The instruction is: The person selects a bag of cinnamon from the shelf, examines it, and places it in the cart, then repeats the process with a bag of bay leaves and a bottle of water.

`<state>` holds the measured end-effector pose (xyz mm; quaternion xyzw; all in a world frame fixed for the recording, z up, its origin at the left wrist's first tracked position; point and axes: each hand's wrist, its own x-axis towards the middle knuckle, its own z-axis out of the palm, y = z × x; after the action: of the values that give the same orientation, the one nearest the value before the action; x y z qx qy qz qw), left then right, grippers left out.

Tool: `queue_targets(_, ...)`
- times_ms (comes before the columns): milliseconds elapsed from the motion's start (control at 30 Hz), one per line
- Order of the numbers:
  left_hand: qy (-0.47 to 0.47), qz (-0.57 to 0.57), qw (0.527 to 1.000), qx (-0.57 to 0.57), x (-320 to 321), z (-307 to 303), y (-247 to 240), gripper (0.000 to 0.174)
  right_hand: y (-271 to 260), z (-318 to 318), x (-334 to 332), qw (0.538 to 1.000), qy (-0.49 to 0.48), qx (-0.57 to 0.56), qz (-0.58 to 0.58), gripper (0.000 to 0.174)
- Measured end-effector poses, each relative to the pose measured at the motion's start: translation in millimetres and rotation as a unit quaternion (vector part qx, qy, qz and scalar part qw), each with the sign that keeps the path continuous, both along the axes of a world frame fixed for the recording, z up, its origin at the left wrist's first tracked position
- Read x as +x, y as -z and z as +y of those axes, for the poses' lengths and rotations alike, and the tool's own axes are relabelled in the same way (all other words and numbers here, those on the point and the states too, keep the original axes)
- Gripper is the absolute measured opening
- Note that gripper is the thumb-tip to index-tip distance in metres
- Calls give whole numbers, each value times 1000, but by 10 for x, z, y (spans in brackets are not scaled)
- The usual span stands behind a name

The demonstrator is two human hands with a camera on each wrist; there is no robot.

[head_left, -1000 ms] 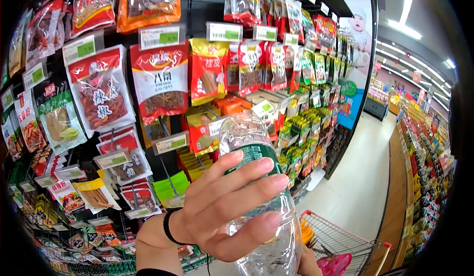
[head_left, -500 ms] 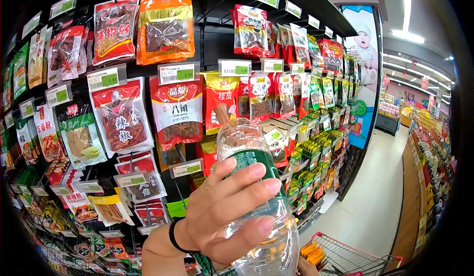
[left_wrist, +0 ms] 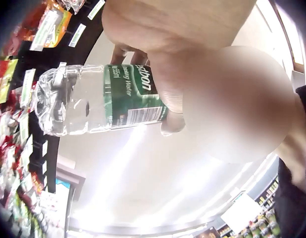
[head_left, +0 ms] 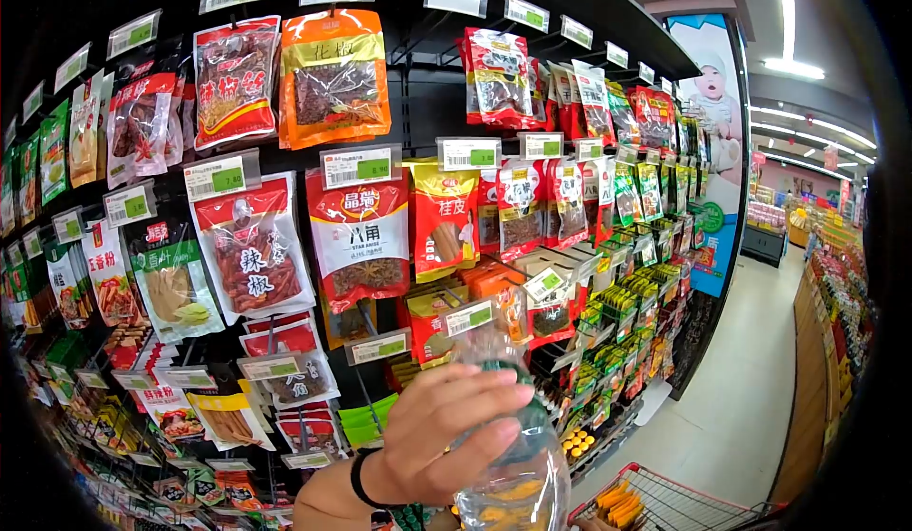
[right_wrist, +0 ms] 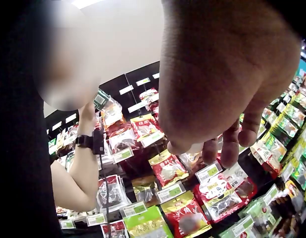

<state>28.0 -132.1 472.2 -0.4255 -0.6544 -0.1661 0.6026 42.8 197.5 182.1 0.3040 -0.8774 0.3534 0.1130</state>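
My left hand [head_left: 442,436], with a black band at its wrist, grips a clear plastic water bottle [head_left: 527,455] around its green label. In the left wrist view the bottle [left_wrist: 83,101] lies nearly level, its base toward the shelves and its neck end toward the person, hidden behind the blurred area. My thumb and fingers curl round the label. The right hand [right_wrist: 222,79] hangs with loosely bent fingers in the right wrist view and nothing shows in its grasp. Behind its fingertips hang spice packets, such as a red and yellow one [right_wrist: 168,167].
Racks of spice packets fill the left and middle, among them a red and white star anise bag [head_left: 356,237] and an orange bag [head_left: 332,80]. A shopping cart [head_left: 674,493] with yellow-orange items [head_left: 619,505] stands low right. An aisle floor [head_left: 731,407] runs beyond it.
The head view has tilted up, so the shelves sit lower and farther right. My left hand and the bottle have sunk lower in the view, the bottle still gripped.
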Motion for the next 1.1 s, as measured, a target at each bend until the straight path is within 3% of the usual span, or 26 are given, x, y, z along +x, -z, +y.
queue_targets(33, -14, -30, 999, -25, 0, -78, 59, 35, 7, 5, 7, 1000, 7, 14, -12, 41)
queue_targets(100, 44, -44, 998, 8, 27, -30, 189, 45, 32, 21, 52, 998, 19, 45, -41, 43)
queue_targets(200, 70, -144, 987, -1, 207, -18, 270, 46, -26, -33, 62, 999, -2, 34, 30, 47)
queue_targets(233, 102, -158, 982, 19, 146, -27, 445, 52, -12, -46, 88, 1000, 2, 6, 2, 49)
queue_targets(267, 135, -172, 975, 39, 86, -36, 619, 58, 51, -20, 44, 1000, -12, -1, -3, 46)
queue_targets(333, 105, -252, 957, 94, 193, 71, 828, 52, -149, -76, 36, 999, -38, -1, 3, 30)
queue_targets(400, 84, -376, 921, 53, 157, 133, 1263, 58, 161, 96, -83, 988, -67, -42, -130, 38)
queue_targets(433, 74, -429, 900, 33, 153, 223, 1443, 58, 194, 121, -18, 985, -85, -85, -128, 37)
queue_targets(467, 67, -474, 878, 11, 126, 314, 1620, 59, -11, 12, -46, 980, -100, -125, -117, 35)
queue_targets(533, 52, -545, 837, -14, 73, 435, 2126, 62, -165, -56, 37, 954, -52, -218, -199, 33)
queue_targets(600, 41, -613, 788, -49, 121, 514, 2627, 62, -312, -140, 77, 944, -25, -245, -221, 35)
queue_targets(733, 33, -680, 730, -61, 258, 674, 3121, 63, -143, -136, 24, 984, -66, -107, -127, 44)
queue_targets(867, 46, -657, 748, -81, 220, 714, 3292, 64, -152, -16, 24, 981, -105, -27, -158, 44)
queue_targets(900, 49, -711, 694, -100, 223, 730, 3260, 62, -77, 49, 23, 977, -120, 10, -176, 48)
queue_targets(1000, 62, -707, 696, -108, 168, 833, 3305, 58, 133, 196, 60, 978, -117, 5, -171, 50)
queue_targets(1100, 82, -717, 678, -143, 82, 959, 3371, 58, 100, 303, 99, 982, -79, 38, -166, 35)
